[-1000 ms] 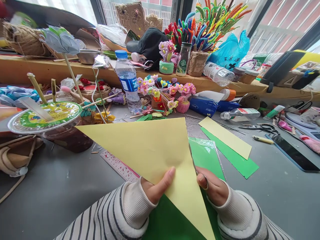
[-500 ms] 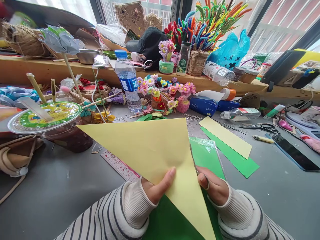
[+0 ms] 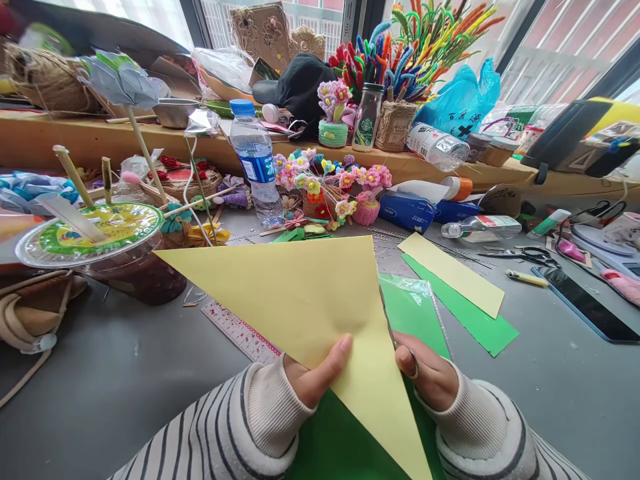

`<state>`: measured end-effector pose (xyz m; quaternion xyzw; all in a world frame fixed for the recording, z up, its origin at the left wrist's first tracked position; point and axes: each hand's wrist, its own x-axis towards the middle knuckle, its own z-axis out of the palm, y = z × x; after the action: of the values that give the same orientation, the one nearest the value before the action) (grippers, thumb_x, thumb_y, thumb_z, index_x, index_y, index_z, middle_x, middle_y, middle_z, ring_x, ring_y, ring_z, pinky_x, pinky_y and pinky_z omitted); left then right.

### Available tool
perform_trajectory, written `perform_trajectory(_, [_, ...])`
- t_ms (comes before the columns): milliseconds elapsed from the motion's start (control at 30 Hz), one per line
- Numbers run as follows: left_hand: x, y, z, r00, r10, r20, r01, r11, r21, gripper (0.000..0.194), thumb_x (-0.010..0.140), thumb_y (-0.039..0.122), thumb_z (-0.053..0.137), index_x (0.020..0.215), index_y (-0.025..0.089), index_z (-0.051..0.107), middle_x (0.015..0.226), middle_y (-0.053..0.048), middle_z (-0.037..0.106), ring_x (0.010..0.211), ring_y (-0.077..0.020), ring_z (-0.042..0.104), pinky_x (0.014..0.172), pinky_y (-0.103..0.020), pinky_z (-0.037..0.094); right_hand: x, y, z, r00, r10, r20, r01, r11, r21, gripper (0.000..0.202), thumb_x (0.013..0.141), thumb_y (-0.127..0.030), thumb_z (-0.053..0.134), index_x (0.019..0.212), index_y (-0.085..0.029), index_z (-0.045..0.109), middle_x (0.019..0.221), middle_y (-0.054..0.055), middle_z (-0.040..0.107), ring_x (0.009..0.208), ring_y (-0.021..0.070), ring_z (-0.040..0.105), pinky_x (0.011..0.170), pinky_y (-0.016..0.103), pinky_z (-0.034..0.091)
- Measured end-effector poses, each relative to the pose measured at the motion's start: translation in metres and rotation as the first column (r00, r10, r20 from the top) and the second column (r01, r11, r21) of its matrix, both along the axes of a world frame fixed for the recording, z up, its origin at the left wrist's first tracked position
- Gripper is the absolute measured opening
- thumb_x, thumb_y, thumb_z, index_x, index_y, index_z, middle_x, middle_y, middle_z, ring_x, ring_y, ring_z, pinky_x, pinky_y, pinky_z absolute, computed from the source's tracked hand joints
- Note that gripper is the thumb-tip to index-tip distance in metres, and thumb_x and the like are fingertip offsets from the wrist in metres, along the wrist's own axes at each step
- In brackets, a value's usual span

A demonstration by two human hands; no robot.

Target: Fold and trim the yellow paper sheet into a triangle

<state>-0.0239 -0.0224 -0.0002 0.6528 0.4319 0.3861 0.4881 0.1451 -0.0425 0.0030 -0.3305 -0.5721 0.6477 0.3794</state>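
A yellow sheet of paper (image 3: 280, 287), folded into a triangle, is held up in front of me. My left hand (image 3: 325, 370) grips its lower edge, thumb on top and fingers hidden behind. At the paper's right edge, my right hand (image 3: 427, 373) is closed around scissors (image 3: 415, 364). One handle loop circles the thumb, and a thin dark blade runs along the paper's edge; the rest is hidden. Below the yellow paper lies dark green paper (image 3: 345, 440). Behind it is a bright green sheet (image 3: 407, 307) in clear wrap.
Yellow and green paper strips (image 3: 455, 277) lie to the right, near black scissors (image 3: 535, 255) and a phone (image 3: 590, 303). A pink ruler (image 3: 240, 330) is partly under the paper. At left stands a lidded cup (image 3: 145, 273); a water bottle (image 3: 257, 173) and crocheted flowers (image 3: 345, 177) stand behind.
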Motion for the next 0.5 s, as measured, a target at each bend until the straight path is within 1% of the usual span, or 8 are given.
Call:
perform_trajectory(200, [0.0001,-0.0003,0.001,0.999,-0.021,0.032,0.022,1.0,-0.011,0.04,0.075,0.037,0.043,0.11,0.019,0.046,0.103,-0.005,0.057,0.102,-0.0216,0.046,0.092,-0.034,0.033,-0.001,-0.0007,0.0014,0.999,-0.028,0.02,0.029,0.999,-0.023,0.051,0.074,-0.052,0.037,0.104,-0.012,0.05,0.097,0.011,0.057,0.094,0.0252,0.05,0.08,0.037,0.039])
perform_trajectory(367, [0.0,-0.0002,0.0017,1.0,0.005,-0.012,-0.004,1.0,0.015,0.042,0.074,0.038,0.044,0.111,0.019,0.045,0.103,-0.006,0.057,0.101,-0.0227,0.047,0.091,-0.036,0.034,-0.0016,0.0,0.0029,0.999,-0.033,0.036,0.034,0.999,-0.015,0.053,0.074,-0.053,0.036,0.105,-0.012,0.049,0.097,0.011,0.056,0.095,0.0253,0.049,0.08,0.037,0.039])
perform_trajectory(500, [0.0002,-0.0001,0.0027,1.0,0.002,0.015,-0.002,1.0,0.014,0.041,0.075,0.035,0.043,0.113,0.019,0.044,0.104,-0.005,0.057,0.104,-0.0213,0.045,0.093,-0.034,0.033,-0.0026,-0.0002,0.0035,0.998,-0.039,0.04,0.039,0.999,-0.003,0.052,0.076,-0.051,0.034,0.107,-0.012,0.048,0.1,0.012,0.055,0.096,0.0253,0.048,0.081,0.037,0.039])
